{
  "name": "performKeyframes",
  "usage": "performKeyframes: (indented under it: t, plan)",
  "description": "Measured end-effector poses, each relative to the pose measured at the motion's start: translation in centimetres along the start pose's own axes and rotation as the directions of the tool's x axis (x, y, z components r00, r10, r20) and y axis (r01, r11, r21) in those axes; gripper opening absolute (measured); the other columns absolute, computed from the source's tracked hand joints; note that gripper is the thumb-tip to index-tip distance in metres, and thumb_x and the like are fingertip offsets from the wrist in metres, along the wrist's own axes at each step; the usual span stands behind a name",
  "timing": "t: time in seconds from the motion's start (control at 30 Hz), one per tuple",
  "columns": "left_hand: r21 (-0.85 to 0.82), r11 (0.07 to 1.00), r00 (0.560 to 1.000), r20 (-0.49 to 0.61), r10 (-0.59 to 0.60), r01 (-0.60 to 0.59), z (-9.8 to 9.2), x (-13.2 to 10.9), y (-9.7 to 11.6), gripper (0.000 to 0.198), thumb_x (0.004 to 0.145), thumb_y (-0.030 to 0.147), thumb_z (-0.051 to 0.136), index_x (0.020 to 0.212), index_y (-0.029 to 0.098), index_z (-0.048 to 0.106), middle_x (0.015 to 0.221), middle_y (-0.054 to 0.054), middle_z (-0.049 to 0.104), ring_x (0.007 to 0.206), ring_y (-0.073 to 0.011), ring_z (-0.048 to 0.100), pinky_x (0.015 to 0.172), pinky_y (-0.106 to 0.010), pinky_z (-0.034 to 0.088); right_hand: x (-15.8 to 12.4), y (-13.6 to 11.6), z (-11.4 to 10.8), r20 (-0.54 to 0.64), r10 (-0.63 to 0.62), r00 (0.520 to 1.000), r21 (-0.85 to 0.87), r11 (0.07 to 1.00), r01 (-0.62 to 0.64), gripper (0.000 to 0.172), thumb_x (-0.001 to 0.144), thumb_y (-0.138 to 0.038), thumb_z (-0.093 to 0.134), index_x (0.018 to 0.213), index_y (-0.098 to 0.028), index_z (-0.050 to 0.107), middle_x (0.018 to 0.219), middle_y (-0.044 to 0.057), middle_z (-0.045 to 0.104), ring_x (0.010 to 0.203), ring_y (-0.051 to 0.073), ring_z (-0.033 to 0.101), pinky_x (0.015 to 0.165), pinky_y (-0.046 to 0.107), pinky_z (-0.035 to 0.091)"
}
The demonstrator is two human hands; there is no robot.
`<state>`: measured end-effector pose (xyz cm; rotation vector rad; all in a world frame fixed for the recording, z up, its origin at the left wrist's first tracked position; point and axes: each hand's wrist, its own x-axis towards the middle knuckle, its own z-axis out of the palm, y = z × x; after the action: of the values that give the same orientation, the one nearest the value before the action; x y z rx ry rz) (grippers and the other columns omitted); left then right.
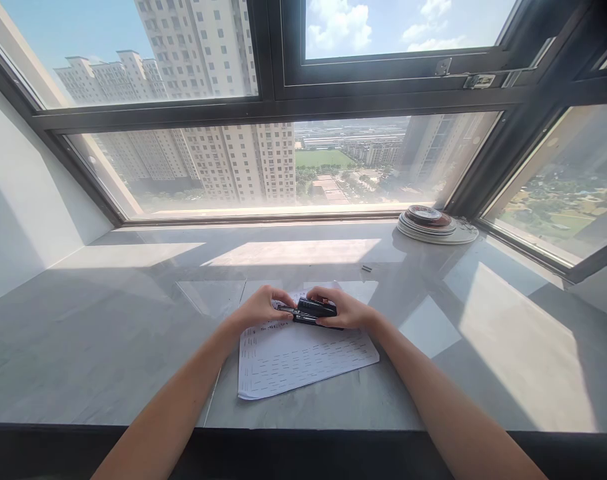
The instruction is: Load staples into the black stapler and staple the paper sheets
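Note:
A black stapler (313, 311) is held just above a sheet of printed paper (298, 357) that lies on the grey stone sill (133, 320). My right hand (346, 311) is wrapped round the stapler's body. My left hand (260, 307) pinches the thin metal part that sticks out of the stapler's left end. Both hands are closed and meet over the top edge of the paper.
A small dark strip, perhaps staples (366, 269), lies on the sill beyond the paper. A stack of round plates (436, 225) sits at the back right by the window frame (263, 107). A white wall (28, 200) bounds the left side.

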<state>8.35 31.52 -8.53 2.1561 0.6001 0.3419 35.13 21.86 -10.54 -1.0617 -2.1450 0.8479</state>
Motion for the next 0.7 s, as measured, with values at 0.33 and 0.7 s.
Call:
performKeyframes:
  t: [0.33, 0.7]
  plan:
    - [0.108, 0.992, 0.997, -0.023, 0.068, -0.065, -0.70, -0.52, 0.39, 0.023, 0.085, 0.040, 0.072, 0.095, 0.023, 0.083, 0.091, -0.005, 0.080, 0.083, -0.0227, 0.074, 0.076, -0.030, 0.054, -0.01, -0.26, -0.11, 0.006, 0.008, 1.000, 0.002, 1.000, -0.008, 0.042, 0.086, -0.033, 0.070, 0.124, -0.022, 0.056, 0.101, 0.003, 0.065, 0.085, 0.018, 0.058, 0.077, 0.029, 0.047]
    - [0.074, 0.993, 0.970, -0.221, 0.102, -0.088, -0.87, -0.32, 0.37, 0.025, 0.090, 0.043, 0.069, 0.095, 0.020, 0.080, 0.089, -0.005, 0.079, 0.086, -0.0213, 0.074, 0.083, -0.032, 0.058, 0.03, -0.31, -0.17, 0.006, -0.005, 1.000, 0.014, 1.000, 0.005, 0.044, 0.087, -0.035, 0.070, 0.126, -0.022, 0.056, 0.101, 0.004, 0.065, 0.086, 0.018, 0.058, 0.077, 0.029, 0.047]
